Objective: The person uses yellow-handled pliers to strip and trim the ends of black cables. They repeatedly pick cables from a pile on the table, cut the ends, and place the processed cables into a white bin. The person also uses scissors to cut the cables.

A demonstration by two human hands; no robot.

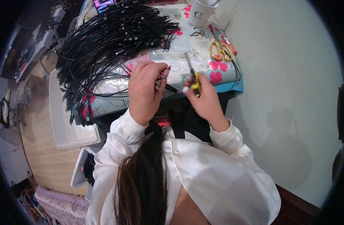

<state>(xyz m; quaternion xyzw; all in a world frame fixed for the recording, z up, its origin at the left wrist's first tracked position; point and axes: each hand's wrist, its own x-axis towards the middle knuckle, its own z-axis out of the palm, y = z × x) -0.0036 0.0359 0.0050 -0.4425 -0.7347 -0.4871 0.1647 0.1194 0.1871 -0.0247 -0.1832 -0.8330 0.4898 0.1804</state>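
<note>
Gripping a bunch of thin black cable ends (162, 76) in the left hand (145, 88), just above the near part of the desk (177, 71), fingers curled closed and short red and pale tips poking out beside the thumb. Holding a yellow-and-black-handled tool (195, 85) in the right hand (206, 98), fingers wrapped round the handle, thin metal tip pointing up and away from the body; cannot tell its exact kind. Showing a white wrap (185, 90) on a right fingertip, near a black cable piece (172, 89) slanting between the hands; cannot tell whether touching.

Could drag cords from the big black cable pile (112, 37) by lifting the left hand fast, with strands (108, 77) running between pile and grip. Could lose single ends by slackening that grip, or bend the fine tips by crowding them. Could nick the left thumb by swinging the tool inward.

Working close to the front desk edge, so liable to drop loose bits toward the lap. Hemmed in leftward by the pile, overhanging the edge near a white tray (72, 131). Finding more open room between the hands and rightward, short of the gold-handled scissors (219, 42) and the pale wall (284, 56).
</note>
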